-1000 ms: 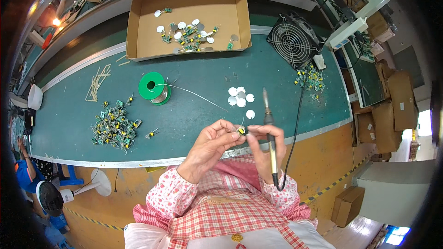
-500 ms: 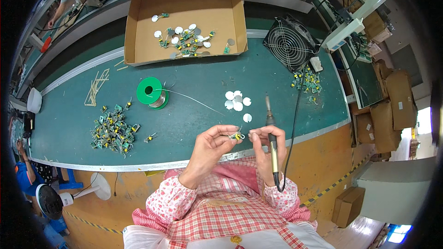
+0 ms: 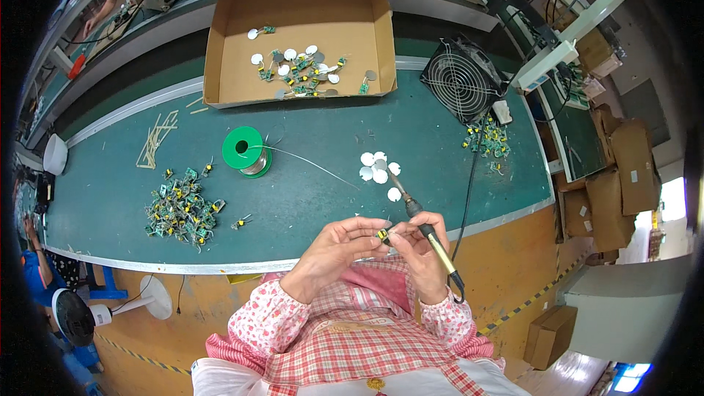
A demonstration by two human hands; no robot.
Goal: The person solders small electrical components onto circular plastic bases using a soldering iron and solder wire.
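My left hand (image 3: pixel 328 251) pinches a small circuit board with a yellow part (image 3: pixel 382 235) above the table's front edge. Against it rest the thumb and fingertips of my right hand (image 3: pixel 419 255), which also carries a soldering iron (image 3: pixel 440 250) tucked between its fingers. The iron's tip points up and left, close to several round white discs (image 3: pixel 379 174) on the green table. To the left stands a green spool of solder wire (image 3: pixel 236 141), its loose end stretching toward my hands. A heap of small circuit boards (image 3: pixel 182 209) lies farther left, with a single board (image 3: pixel 240 221) beside it.
A cardboard box (image 3: pixel 235 73) at the back holds several boards joined to discs. A black fan (image 3: pixel 460 81) stands at the back right, near another pile of boards (image 3: pixel 487 139). The iron's cord (image 3: pixel 469 194) crosses the table's right side. Thin sticks (image 3: pixel 155 139) lie back left.
My right hand has come in to touch the circuit board. The soldering iron has tilted left, its tip now lower and nearer the discs. The view has shifted slightly.
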